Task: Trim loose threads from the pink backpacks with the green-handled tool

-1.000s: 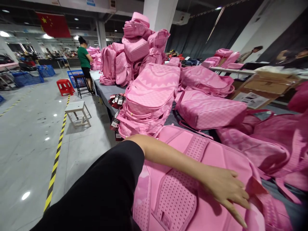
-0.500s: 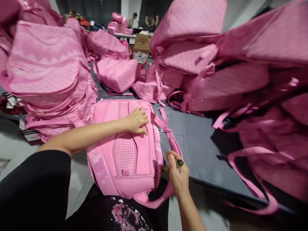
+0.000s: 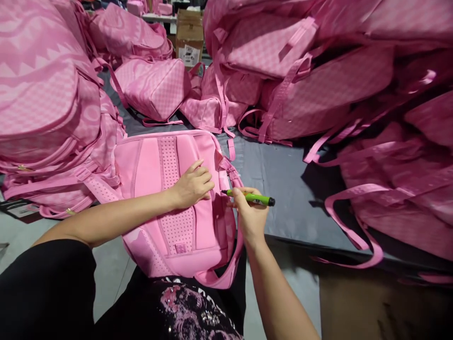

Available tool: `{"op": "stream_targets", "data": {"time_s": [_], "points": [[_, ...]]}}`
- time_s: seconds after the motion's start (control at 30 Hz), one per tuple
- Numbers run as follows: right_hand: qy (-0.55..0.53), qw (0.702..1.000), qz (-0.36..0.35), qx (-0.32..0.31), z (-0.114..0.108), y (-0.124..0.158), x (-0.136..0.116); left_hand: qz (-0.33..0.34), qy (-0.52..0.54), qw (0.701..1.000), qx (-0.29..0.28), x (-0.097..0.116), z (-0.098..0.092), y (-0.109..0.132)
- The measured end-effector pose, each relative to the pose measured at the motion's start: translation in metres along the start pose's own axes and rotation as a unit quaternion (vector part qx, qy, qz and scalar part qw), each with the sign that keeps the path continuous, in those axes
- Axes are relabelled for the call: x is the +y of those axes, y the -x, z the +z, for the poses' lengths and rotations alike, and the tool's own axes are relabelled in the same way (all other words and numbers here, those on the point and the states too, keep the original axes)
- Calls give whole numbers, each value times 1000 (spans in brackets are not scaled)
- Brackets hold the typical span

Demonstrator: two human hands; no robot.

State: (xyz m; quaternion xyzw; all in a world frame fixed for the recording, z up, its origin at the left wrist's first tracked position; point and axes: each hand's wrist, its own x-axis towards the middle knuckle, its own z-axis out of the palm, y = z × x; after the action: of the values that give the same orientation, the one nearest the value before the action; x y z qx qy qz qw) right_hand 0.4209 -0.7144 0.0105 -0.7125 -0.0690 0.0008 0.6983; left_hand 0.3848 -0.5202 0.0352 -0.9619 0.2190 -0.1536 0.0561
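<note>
A pink backpack (image 3: 148, 165) lies back panel up, partly on the table's front edge and partly over my lap. My left hand (image 3: 194, 185) rests on its padded panel, fingers bent and gripping near the right side of the padding. In my right hand (image 3: 249, 212) is a green marker pen (image 3: 260, 199), its dark tip pointing left towards the bag's right side. Whether the tip touches the fabric I cannot tell. One shoulder strap (image 3: 233, 264) loops down the bag's right side, behind my right wrist.
Stacked pink backpacks (image 3: 31, 108) rise on the left. More pink bags (image 3: 307, 104) are heaped at the back and right, with straps (image 3: 354, 236) hanging over the edge of the grey-covered table (image 3: 279, 189). A cardboard box (image 3: 190, 30) stands behind.
My right hand has moved up and left, bringing the marker beside the bag's side. My left hand's fingers have drawn in on the panel. The view has tilted down and shifted right.
</note>
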Motion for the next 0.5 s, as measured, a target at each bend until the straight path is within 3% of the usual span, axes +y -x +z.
{"op": "stream_targets", "data": {"time_s": [0.1,0.3,0.5], "points": [[20,999,-30,13,10,-1,-1,3,3,1000,15,1,4,2],[108,988,-104,-27,17,-6,-4,6,-6,1000,11,0,7,-1],[122,986,-108,-35,15,-9,-3,3,-8,1000,1,1,7,-2]]}}
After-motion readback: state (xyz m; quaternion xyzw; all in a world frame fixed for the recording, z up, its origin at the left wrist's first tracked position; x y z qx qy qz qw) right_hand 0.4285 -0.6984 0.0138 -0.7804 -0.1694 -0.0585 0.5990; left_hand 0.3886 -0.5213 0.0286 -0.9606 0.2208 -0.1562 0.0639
